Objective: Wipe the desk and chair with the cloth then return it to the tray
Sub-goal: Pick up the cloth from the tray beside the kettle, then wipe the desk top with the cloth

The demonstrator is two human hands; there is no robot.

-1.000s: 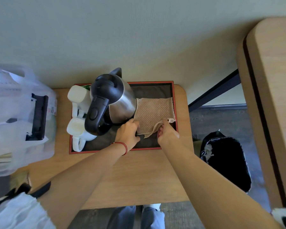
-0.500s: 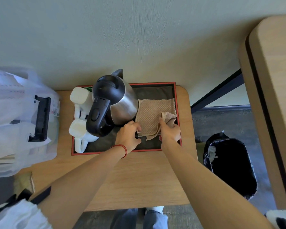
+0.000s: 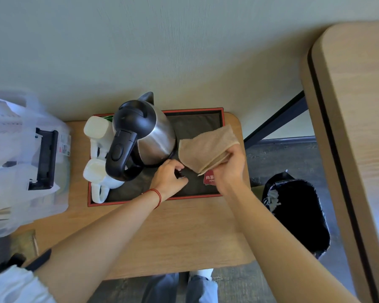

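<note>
A folded tan cloth (image 3: 204, 147) hangs just above the right half of the black tray with a red rim (image 3: 153, 201). My right hand (image 3: 229, 166) grips the cloth at its near right edge and holds it up, tilted. My left hand (image 3: 170, 174) rests on the tray floor beside the kettle base, fingers curled, holding something small and dark that I cannot make out. A red label on the tray floor shows under the cloth. The tray sits on a small wooden desk (image 3: 162, 232).
A steel kettle (image 3: 144, 136) with a black handle and two white mugs (image 3: 96, 149) fill the tray's left half. A clear plastic bag (image 3: 20, 154) lies at the desk's left. A black-lined bin (image 3: 298, 215) stands on the floor to the right, beside a larger wooden surface (image 3: 359, 138).
My right hand has lifted the cloth off the tray floor and folded it up, uncovering the red label. My left hand stayed by the kettle base.
</note>
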